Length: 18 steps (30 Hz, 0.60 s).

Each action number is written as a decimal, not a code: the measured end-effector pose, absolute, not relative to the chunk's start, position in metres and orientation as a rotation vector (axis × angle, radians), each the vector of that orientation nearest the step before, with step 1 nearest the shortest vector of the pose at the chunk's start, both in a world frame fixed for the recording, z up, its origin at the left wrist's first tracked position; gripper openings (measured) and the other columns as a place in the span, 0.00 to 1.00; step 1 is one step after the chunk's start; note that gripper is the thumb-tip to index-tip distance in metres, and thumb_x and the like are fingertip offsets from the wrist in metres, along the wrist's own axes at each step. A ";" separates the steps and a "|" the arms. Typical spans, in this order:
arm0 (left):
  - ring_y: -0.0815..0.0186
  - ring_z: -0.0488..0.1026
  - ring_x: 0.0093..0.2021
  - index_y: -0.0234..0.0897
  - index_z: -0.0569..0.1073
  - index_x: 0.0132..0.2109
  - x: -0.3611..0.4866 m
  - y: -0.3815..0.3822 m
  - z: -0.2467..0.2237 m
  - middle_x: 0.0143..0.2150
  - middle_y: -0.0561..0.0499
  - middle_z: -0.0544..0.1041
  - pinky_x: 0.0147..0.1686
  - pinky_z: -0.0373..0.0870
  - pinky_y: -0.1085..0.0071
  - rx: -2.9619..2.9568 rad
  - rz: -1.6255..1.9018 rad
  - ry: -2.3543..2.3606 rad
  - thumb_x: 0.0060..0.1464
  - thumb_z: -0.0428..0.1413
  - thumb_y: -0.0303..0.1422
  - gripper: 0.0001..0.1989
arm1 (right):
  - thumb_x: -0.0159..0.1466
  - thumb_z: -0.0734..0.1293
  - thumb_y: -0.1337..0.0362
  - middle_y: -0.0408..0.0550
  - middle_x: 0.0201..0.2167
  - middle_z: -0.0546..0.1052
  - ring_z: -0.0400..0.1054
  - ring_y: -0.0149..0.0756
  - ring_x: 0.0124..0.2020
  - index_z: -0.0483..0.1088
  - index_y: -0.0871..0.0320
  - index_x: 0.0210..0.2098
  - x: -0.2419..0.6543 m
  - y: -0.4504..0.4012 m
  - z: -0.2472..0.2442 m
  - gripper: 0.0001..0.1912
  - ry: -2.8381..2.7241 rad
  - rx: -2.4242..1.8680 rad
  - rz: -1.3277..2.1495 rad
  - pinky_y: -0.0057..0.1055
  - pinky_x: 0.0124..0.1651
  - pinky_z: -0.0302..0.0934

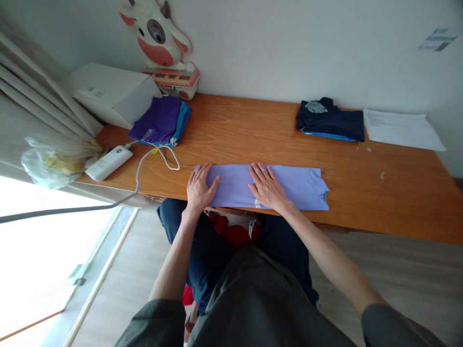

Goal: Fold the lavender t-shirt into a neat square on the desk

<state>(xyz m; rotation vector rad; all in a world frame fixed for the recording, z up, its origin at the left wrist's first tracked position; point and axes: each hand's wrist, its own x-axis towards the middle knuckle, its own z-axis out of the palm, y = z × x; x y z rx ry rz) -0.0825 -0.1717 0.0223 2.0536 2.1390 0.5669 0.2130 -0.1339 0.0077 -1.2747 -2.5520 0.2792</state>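
Note:
A lavender garment, folded into a long flat strip, lies along the front edge of the wooden desk. My left hand rests on its left end, palm down, with the thumb spread toward the right. Near the strip's middle my right hand is laid flat, fingers stretched out and pointing up and left. A small white print shows just below the right palm. The right end of the cloth is uneven, with a loose corner sticking out. Neither hand grips anything.
Folded purple and blue cloths sit at the back left beside a white box and cow-shaped toy keyboard. A white power bank trails a cable. Folded navy cloth and white paper lie back right.

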 end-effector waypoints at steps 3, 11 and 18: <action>0.49 0.50 0.85 0.44 0.62 0.81 -0.080 -0.178 0.021 0.83 0.49 0.60 0.83 0.50 0.45 2.072 0.514 2.148 0.74 0.46 0.55 0.37 | 0.81 0.55 0.51 0.53 0.85 0.44 0.38 0.54 0.86 0.41 0.61 0.86 0.212 -0.137 0.009 0.41 -2.578 -1.287 0.270 0.61 0.86 0.33; 0.54 0.69 0.77 0.40 0.75 0.67 -0.085 -0.194 0.014 0.72 0.41 0.77 0.79 0.61 0.50 1.629 1.481 2.024 0.77 0.49 0.45 0.22 | 0.81 0.55 0.51 0.54 0.85 0.47 0.39 0.52 0.86 0.45 0.63 0.85 0.211 -0.139 0.010 0.40 -2.586 -1.298 0.226 0.58 0.87 0.34; 0.58 0.53 0.84 0.49 0.66 0.74 -0.037 -0.266 -0.030 0.83 0.48 0.60 0.82 0.52 0.56 0.569 2.194 1.717 0.67 0.66 0.39 0.33 | 0.81 0.56 0.51 0.54 0.85 0.47 0.39 0.52 0.86 0.47 0.64 0.85 0.212 -0.139 0.010 0.39 -2.582 -1.293 0.217 0.57 0.87 0.33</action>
